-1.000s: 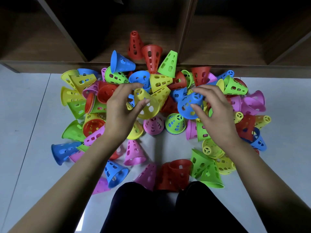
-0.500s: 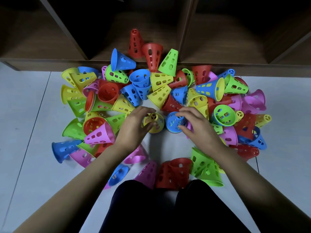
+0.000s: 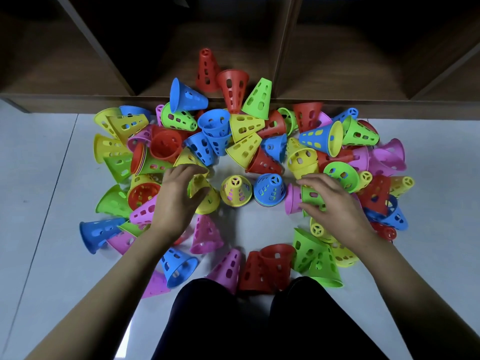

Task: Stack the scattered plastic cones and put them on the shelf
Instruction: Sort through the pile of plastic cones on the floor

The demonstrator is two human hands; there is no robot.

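**Floor stacks fed, both grips back in the pile**

Pale floor tiles (image 3: 39, 203) below the dark wooden shelf (image 3: 78, 74) carry a wide ring of scattered cones in red, blue, yellow, green and pink. In the cleared centre stand two upright stacks, a yellow-topped stack (image 3: 235, 191) and a blue-topped stack (image 3: 270, 189). They are near each other and neither hand touches them.

A second ago the left grip (image 3: 179, 201) carried a yellow cone above the pile and the right grip (image 3: 335, 201) a blue one. Half a second ago both were lowering them onto those stacks. Now both have let go and moved outward.

The left grip curls fingers and thumb round a yellow cone (image 3: 207, 198) lying on its side just left of the yellow-topped stack. The right grip pinches a green cone (image 3: 311, 197) between thumb and fingers. That cone lies nested in a pink cone (image 3: 292, 200) just right of the blue-topped stack.

Each stack appears to have gained one cone, and the pick-and-place cycle is starting again. The task looks early: dozens of cones lie loose, both stacks are on the floor, and only a red cone (image 3: 206, 68) or two sit at the shelf's edge. The pink cone may come up with the green one.
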